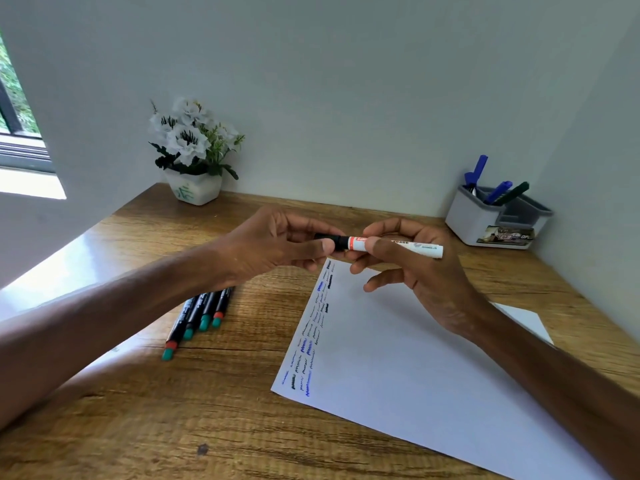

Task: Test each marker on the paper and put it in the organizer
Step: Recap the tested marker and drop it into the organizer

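bare desk leading to organizer, markers cluttering left of paper

Both limbs are bare: the left hand with the left forearm, and the right hand with the right forearm. Nails are cut short, seen clearly on the left thumb. Fine creases cross the knuckles and the right wrist.

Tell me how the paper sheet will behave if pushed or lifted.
The paper is a thin sheet lying flat on the glossy wooden table, so it will probably slide easily when pushed. Lifted by one corner, it would likely droop.
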### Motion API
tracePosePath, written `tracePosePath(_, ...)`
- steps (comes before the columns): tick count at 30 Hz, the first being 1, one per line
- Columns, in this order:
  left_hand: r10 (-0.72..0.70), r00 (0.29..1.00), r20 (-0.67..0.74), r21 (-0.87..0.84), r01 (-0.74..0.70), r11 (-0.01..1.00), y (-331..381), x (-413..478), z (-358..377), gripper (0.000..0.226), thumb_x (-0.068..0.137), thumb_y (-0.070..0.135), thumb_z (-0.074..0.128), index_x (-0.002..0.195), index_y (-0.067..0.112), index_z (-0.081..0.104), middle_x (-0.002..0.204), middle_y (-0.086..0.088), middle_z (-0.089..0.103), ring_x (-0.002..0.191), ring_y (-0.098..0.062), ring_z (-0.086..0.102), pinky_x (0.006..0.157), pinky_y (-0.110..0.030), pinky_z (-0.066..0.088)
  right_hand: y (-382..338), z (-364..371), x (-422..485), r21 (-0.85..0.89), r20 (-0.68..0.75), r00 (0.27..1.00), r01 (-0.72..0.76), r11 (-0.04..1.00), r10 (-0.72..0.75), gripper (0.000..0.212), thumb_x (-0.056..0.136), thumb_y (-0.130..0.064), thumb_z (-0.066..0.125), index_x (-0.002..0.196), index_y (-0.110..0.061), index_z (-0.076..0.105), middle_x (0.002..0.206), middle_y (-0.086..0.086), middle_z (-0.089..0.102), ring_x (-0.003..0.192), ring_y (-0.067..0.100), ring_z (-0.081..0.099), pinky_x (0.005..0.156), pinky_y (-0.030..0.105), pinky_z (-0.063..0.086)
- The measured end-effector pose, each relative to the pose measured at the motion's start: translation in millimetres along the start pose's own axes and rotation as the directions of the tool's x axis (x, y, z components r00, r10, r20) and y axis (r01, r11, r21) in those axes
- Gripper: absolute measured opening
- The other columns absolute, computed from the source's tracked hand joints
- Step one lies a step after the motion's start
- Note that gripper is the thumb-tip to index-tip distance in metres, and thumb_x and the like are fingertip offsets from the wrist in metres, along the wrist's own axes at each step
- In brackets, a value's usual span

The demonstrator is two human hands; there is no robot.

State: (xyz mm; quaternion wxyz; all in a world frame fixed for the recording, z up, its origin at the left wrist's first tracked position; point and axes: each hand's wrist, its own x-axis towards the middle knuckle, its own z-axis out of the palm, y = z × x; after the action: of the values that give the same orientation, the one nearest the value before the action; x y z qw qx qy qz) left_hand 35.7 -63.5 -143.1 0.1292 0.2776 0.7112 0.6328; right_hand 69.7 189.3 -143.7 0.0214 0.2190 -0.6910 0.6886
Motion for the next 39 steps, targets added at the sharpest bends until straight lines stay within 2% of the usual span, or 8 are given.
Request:
tracePosePath(5,0.024,1.000,-0.017,-0.022,-0.024,0.999,-1.0,-0.7,2.0,0.035,0.087,0.021,0.073,0.119,0.008,0.075,0.108,-0.017,0.077,0.083,-0.018,0.068,0.070,-0.018,0.057,-2.7,-2.7,1.7,-0.042,-0.021,0.999,0.035,0.998,-0.036,0.007,0.092,-0.012,0.076,0.094,-0.005,0.078,0.084,0.020,0.077,0.066,0.025,0.072,0.058,0.031,0.059)
tracePosePath(9,0.017,1.000,-0.009,-0.036,-0.017,0.999,-3.6,-0.7,2.5,0.038,0.083,0.027,0.076,0.117,0.008,0.076,0.108,-0.016,0.078,0.080,-0.011,0.067,0.068,-0.016,0.055,-3.2,-1.2,1.7,-0.079,-0.014,0.998,0.064,0.995,-0.065,0.014,0.089,-0.013,0.079,0.094,0.000,0.077,0.082,0.020,0.076,0.066,0.025,0.072,0.060,0.031,0.059)
tracePosePath(14,-0.015,1.000,0.002,-0.062,0.015,0.998,-6.6,0.2,3.0,0.034,0.087,0.023,0.074,0.117,0.007,0.075,0.109,-0.016,0.077,0.081,-0.012,0.063,0.069,-0.016,0.055,-6.4,-1.5,2.5,-0.081,0.002,0.997,0.083,0.993,-0.083,0.032,0.079,-0.017,0.083,0.099,0.008,0.074,0.083,0.023,0.077,0.067,0.026,0.074,0.063,0.031,0.061)
tracePosePath(19,-0.033,0.999,0.015,-0.132,0.035,0.991,-9.4,-0.5,7.8,0.036,0.085,0.023,0.075,0.116,0.006,0.076,0.110,-0.018,0.077,0.078,-0.010,0.062,0.067,-0.014,0.054,-9.8,-5.1,2.4,-0.124,0.034,0.993,0.116,0.986,-0.113,0.021,0.081,-0.008,0.082,0.096,0.005,0.076,0.082,0.024,0.077,0.066,0.029,0.075,0.063,0.034,0.062)
tracePosePath(25,0.074,0.990,-0.120,-0.036,-0.079,0.996,-7.0,4.6,9.7,0.034,0.083,0.024,0.076,0.115,0.012,0.077,0.098,-0.016,0.077,0.077,-0.016,0.065,0.070,-0.018,0.057,-8.0,-8.4,6.7,-0.110,-0.018,0.993,0.118,0.987,-0.121,0.020,0.085,-0.008,0.083,0.102,0.001,0.078,0.085,0.023,0.077,0.073,0.030,0.076,0.068,0.038,0.063)
tracePosePath(29,0.181,0.965,-0.187,0.063,-0.172,0.983,-1.4,4.5,7.7,0.031,0.084,0.020,0.077,0.114,0.011,0.076,0.102,-0.013,0.079,0.076,-0.013,0.071,0.072,-0.018,0.058,-9.6,-23.4,8.9,-0.147,0.027,0.995,0.095,0.984,-0.092,0.025,0.088,-0.013,0.080,0.112,-0.009,0.080,0.097,0.013,0.081,0.084,0.025,0.077,0.071,0.030,0.062)
tracePosePath(34,0.243,0.935,-0.260,0.148,-0.210,0.966,5.0,8.6,10.8,0.028,0.084,0.018,0.079,0.111,0.011,0.076,0.097,-0.008,0.080,0.074,-0.011,0.071,0.072,-0.019,0.058,-8.4,-36.1,13.2,-0.478,0.026,0.988,0.146,0.866,-0.152,0.022,0.084,-0.019,0.086,0.105,-0.014,0.083,0.093,-0.005,0.082,0.085,0.011,0.077,0.076,0.026,0.060)
tracePosePath(39,0.293,0.916,-0.275,0.177,-0.251,0.952,16.5,26.1,34.7,0.026,0.084,0.021,0.083,0.108,0.014,0.078,0.095,-0.005,0.081,0.075,-0.013,0.074,0.072,-0.022,0.059,-14.3,-37.6,12.5,-0.650,0.040,0.974,0.195,0.735,-0.223,0.023,0.084,-0.027,0.084,0.107,-0.025,0.080,0.093,-0.015,0.079,0.089,0.003,0.075,0.078,0.032,0.063)
